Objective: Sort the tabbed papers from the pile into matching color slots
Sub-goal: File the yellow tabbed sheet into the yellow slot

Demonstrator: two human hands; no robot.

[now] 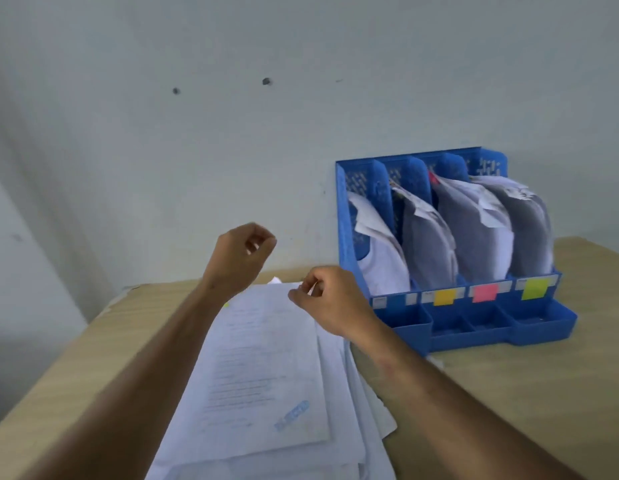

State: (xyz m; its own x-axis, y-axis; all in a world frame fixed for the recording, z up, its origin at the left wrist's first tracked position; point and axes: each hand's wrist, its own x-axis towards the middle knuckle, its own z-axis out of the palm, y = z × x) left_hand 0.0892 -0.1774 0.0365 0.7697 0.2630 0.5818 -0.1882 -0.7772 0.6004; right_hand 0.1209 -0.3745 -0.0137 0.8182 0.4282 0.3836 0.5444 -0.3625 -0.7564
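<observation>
A pile of white printed papers (263, 375) lies on the wooden table in front of me. A small yellow-green tab (226, 305) peeks out at the pile's left edge. My right hand (330, 299) pinches the far top corner of the top sheet. Above the pile's far end my left hand (242, 258) hovers, fingers curled loosely with nothing in them. A blue file rack (450, 327) stands at the right against the wall, papers leaning in each slot. Its front carries a yellow label (444, 297), a pink label (485, 293) and a lime label (535, 288); the leftmost slot's label shows no colour.
The wooden table (526, 393) runs to a left edge and ends at the pale wall (232, 133) behind. The rack has shallow front trays (474, 325). A pink tab (434, 177) sticks up from the papers in the pink slot.
</observation>
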